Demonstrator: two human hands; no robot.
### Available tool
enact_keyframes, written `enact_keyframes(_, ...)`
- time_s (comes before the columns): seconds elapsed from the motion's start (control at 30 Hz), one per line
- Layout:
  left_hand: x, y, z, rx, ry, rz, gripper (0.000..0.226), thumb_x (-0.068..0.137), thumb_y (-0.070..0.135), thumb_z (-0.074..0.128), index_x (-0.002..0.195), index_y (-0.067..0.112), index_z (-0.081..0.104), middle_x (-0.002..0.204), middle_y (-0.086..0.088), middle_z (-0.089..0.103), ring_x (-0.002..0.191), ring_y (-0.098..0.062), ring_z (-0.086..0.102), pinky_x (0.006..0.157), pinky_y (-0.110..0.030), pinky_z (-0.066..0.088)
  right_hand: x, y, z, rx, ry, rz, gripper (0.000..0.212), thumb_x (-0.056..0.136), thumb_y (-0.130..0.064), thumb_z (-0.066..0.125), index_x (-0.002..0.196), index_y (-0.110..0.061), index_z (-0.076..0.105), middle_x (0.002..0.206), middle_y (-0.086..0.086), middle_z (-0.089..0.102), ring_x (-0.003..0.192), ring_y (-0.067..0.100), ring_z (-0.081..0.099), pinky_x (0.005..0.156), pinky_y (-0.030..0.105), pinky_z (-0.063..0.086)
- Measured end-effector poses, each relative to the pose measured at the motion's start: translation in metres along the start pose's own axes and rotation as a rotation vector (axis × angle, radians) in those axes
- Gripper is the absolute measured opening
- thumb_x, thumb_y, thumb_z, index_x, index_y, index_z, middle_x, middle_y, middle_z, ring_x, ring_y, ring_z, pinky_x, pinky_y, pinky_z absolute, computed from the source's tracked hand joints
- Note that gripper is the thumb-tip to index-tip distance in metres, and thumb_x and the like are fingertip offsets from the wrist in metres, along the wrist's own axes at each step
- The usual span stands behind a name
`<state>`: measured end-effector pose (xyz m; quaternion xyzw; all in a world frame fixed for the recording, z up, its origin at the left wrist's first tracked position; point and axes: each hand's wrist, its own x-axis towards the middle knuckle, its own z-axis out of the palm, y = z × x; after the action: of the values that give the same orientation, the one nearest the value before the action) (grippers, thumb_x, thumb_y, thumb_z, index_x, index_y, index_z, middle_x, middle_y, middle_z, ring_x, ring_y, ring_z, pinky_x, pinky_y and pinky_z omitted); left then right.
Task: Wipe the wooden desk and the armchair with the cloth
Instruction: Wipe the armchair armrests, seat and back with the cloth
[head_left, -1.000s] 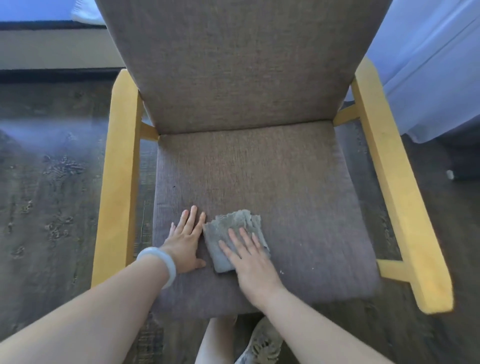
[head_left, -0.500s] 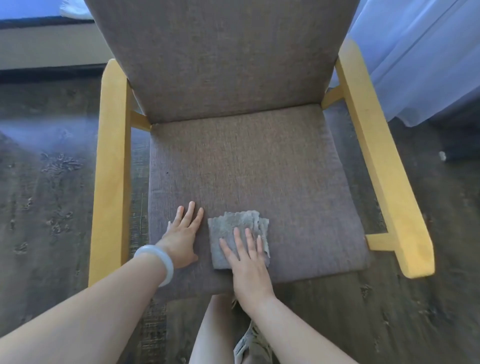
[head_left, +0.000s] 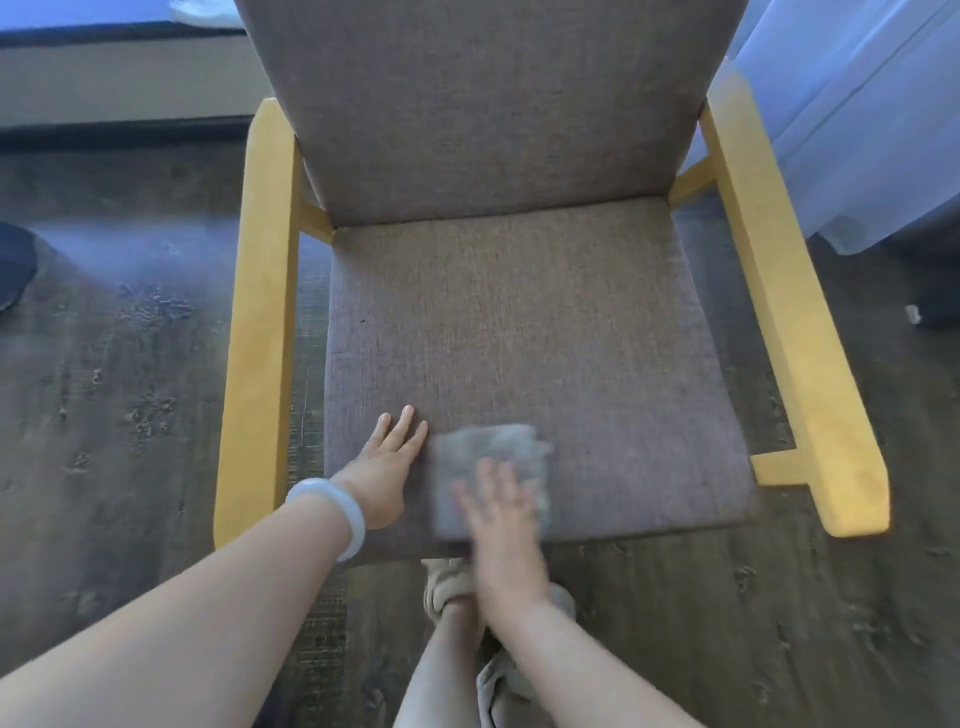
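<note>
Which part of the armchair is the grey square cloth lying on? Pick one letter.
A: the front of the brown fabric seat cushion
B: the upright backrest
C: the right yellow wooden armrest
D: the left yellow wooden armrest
A: the grey square cloth lies flat near the front edge of the brown fabric seat cushion, with the right hand pressing it down with straight fingers.

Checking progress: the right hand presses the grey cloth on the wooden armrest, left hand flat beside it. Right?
No. The head view shows the right hand pressing the cloth on the seat cushion instead; left hand flat beside it.
</note>
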<state>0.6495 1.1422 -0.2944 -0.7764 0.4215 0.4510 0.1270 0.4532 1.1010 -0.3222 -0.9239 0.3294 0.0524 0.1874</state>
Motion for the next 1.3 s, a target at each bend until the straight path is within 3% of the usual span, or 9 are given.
enact_keyframes(0.13, -0.009, -0.021, 0.001, 0.025, -0.006, -0.066, 0.089, 0.088, -0.002, 0.042, 0.152, 0.022, -0.015, 0.157, 0.002, -0.030, 0.147, -0.025, -0.018, 0.121, -0.040, 0.013, 0.013, 0.028, -0.011, -0.041, -0.092, -0.482, 0.067, 0.082, -0.007, 0.035, 0.146, -0.025, 0.039, 0.157, 0.006, 0.026, 0.146, 0.029, 0.022, 0.118, 0.050, 0.018)
enact_keyframes(0.33, -0.016, -0.019, 0.021, -0.104, 0.007, -0.088, 0.098, 0.084, -0.006, 0.044, 0.150, 0.024, -0.022, 0.152, 0.006, -0.039, 0.143, -0.027, -0.028, 0.121, -0.044, 0.012, -0.004, 0.182, -0.063, -0.034, 0.074, 0.635, 0.077, 0.092, 0.003, 0.042, 0.154, -0.031, 0.010, 0.162, 0.008, 0.001, 0.149, 0.028, 0.000, 0.120, 0.049, 0.006)
enact_keyframes(0.47, -0.015, -0.017, 0.012, -0.180, -0.022, -0.103, 0.094, 0.084, -0.009, 0.039, 0.152, 0.026, -0.016, 0.154, 0.008, -0.034, 0.145, -0.025, -0.025, 0.120, -0.043, 0.012, -0.013, 0.072, -0.030, 0.064, 0.086, 0.678, 0.082, 0.089, 0.006, 0.043, 0.154, -0.030, 0.007, 0.162, 0.013, -0.005, 0.148, 0.032, -0.010, 0.118, 0.055, 0.001)
enact_keyframes(0.6, -0.018, -0.022, -0.004, -0.251, -0.042, -0.096, 0.090, 0.084, -0.013, 0.034, 0.153, 0.024, -0.010, 0.159, 0.009, -0.023, 0.148, -0.020, -0.015, 0.121, -0.039, 0.011, -0.026, -0.058, 0.004, 0.291, -0.163, 0.350, 0.089, 0.086, 0.011, 0.040, 0.153, -0.034, 0.003, 0.158, 0.007, -0.024, 0.137, 0.030, -0.035, 0.117, 0.057, -0.006)
enact_keyframes(0.8, -0.028, -0.030, -0.017, -0.445, 0.117, -0.191, 0.084, 0.087, -0.013, 0.032, 0.155, 0.022, -0.003, 0.161, 0.008, -0.012, 0.149, -0.017, 0.001, 0.119, -0.039, 0.022, 0.018, -0.022, -0.070, 0.815, 0.086, 0.501, 0.041, 0.101, -0.005, 0.035, 0.134, -0.019, 0.054, 0.132, 0.003, 0.059, 0.126, 0.017, 0.051, 0.106, 0.017, 0.029)
enact_keyframes(0.9, -0.034, -0.030, -0.018, -0.518, 0.112, -0.234, 0.080, 0.090, -0.010, 0.032, 0.155, 0.023, -0.001, 0.162, 0.007, -0.010, 0.149, -0.020, 0.010, 0.116, -0.038, 0.028, 0.052, 0.038, -0.095, 0.585, 0.199, 0.563, 0.048, 0.100, -0.004, 0.033, 0.145, -0.021, 0.039, 0.148, 0.005, 0.044, 0.137, 0.021, 0.038, 0.111, 0.026, 0.029)
enact_keyframes(1.1, -0.038, -0.030, -0.011, -0.692, 0.106, -0.307, 0.070, 0.095, -0.004, 0.029, 0.155, 0.023, 0.005, 0.162, 0.000, 0.007, 0.145, -0.025, 0.024, 0.114, -0.039, 0.030, 0.007, -0.058, -0.017, 0.113, -0.284, 0.161, 0.064, 0.098, 0.000, 0.026, 0.154, -0.018, 0.001, 0.162, 0.014, -0.007, 0.147, 0.040, -0.008, 0.120, 0.050, 0.001)
enact_keyframes(1.2, -0.040, -0.034, -0.011, -0.797, 0.148, -0.338, 0.067, 0.095, -0.004, 0.029, 0.154, 0.022, 0.012, 0.157, -0.008, 0.024, 0.140, -0.030, 0.033, 0.113, -0.043, 0.032, -0.011, -0.104, -0.013, 0.325, -0.505, 0.008, 0.054, 0.100, -0.008, 0.035, 0.151, -0.020, 0.024, 0.161, 0.008, 0.011, 0.148, 0.031, 0.007, 0.117, 0.041, 0.021)
enact_keyframes(1.3, -0.042, -0.038, -0.013, -1.046, 0.214, -0.306, 0.060, 0.099, 0.004, 0.037, 0.153, 0.022, 0.019, 0.157, -0.008, 0.027, 0.139, -0.029, 0.036, 0.112, -0.038, 0.034, 0.034, -0.084, -0.054, 0.665, -0.238, 0.262, 0.041, 0.099, -0.010, 0.036, 0.135, -0.022, 0.053, 0.137, 0.003, 0.054, 0.129, 0.020, 0.047, 0.098, 0.022, 0.036)
